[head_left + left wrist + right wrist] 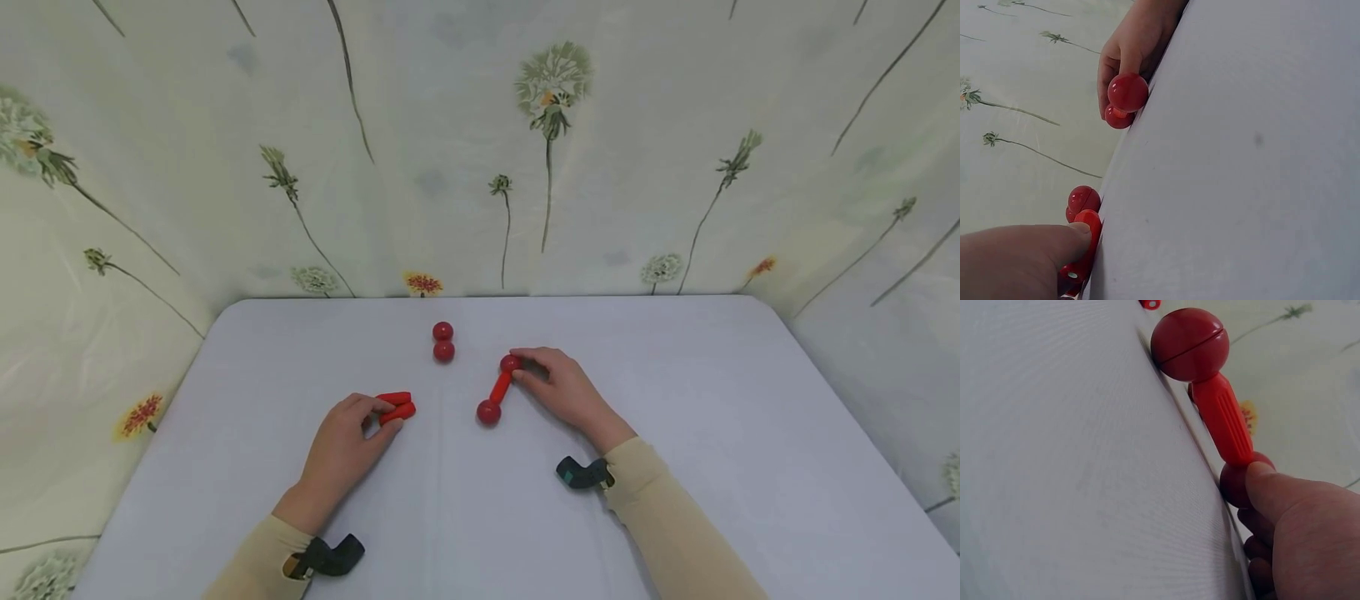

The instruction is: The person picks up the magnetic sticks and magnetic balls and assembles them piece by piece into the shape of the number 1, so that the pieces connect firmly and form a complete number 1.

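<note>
Near the middle of the table my right hand (558, 387) pinches one ball of a red dumbbell-shaped piece (500, 387), two glossy balls joined by a short ridged orange-red rod. The right wrist view shows the thumb on the near ball; the far ball (1190, 345) has a seam around it. To the left, my left hand (341, 446) holds two loose red rods (397, 406) lying side by side, between thumb and fingers. In the left wrist view the thumb covers part of one rod (1089, 225); the other is mostly hidden.
Behind the hands, two red balls (443, 342) sit touching, one behind the other. A white cloth covers the table (675, 358). A curtain (450, 125) with dandelion prints hangs at the back and sides. Dark wrist-worn devices (335, 556) stick out from both sleeves.
</note>
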### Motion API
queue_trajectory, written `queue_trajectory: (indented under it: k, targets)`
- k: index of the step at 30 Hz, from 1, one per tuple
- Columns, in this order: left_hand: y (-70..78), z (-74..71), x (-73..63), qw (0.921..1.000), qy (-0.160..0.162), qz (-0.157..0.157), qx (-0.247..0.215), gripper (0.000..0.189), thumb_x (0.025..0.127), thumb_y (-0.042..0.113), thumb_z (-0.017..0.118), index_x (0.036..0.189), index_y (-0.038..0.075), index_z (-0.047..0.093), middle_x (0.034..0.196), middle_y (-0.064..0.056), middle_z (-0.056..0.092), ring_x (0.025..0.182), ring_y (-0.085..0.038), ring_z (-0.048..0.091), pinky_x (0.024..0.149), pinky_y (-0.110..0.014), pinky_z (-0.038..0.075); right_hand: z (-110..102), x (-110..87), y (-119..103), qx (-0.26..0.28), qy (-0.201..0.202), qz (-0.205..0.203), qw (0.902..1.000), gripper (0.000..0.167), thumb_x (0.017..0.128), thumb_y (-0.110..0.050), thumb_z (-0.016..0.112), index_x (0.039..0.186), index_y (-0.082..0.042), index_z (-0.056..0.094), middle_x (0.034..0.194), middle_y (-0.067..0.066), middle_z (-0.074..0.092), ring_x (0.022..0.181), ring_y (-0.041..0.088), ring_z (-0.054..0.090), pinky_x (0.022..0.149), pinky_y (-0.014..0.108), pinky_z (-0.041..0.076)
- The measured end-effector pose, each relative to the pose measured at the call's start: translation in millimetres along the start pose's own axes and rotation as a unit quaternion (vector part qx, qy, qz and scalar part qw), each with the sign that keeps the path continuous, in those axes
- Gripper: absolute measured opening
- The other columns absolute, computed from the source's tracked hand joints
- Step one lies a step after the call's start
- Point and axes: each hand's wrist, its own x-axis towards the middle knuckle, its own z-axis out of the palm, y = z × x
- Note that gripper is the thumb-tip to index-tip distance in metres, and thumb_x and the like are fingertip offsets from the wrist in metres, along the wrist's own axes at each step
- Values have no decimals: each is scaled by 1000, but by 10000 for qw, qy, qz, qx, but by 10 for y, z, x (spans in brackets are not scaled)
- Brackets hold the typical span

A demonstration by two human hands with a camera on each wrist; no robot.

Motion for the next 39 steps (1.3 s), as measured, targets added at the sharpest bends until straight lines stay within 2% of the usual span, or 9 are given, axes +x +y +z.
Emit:
queue_trajectory:
  k: [11,21,30,34,39]
  targets:
    - [-16,13,2,10000,-33,-57,33,21,84,21,81,102,15,72,89,4,61,78,-14,52,67,-32,48,10,12,2,-35,138,-60,9999,43,95,-32,67,136,-20,60,131,-1,61,127,21,51,105,43,40]
    - [-1,5,9,9997,-183,-153,111,21,85,26,79,102,15,72,89,4,63,80,-15,51,68,-32,47,13,16,23,-36,343,-35,9994,40,95,-28,68,133,-19,62,127,-1,63,118,20,57,98,43,46]
    - [12,8,9,9994,-223,-228,145,22,84,27,79,102,16,72,86,5,62,79,-15,50,66,-32,45,6,16,23,-44,398,-69,9992,40,95,-27,69,133,-19,62,125,-2,64,117,18,57,98,40,46]
    - [7,19,12,9991,-233,-285,221,24,84,27,80,103,13,74,82,5,60,78,-16,49,64,-32,44,9,16,29,-36,387,-67,9992,40,95,-28,69,133,-19,62,125,-2,64,117,18,57,98,40,46]
    - [2,27,14,9990,-187,-198,356,27,82,26,81,103,9,76,82,3,61,77,-17,49,63,-32,44,11,17,34,-11,394,-61,9992,40,95,-28,69,133,-18,62,125,-1,64,116,20,57,97,42,47]
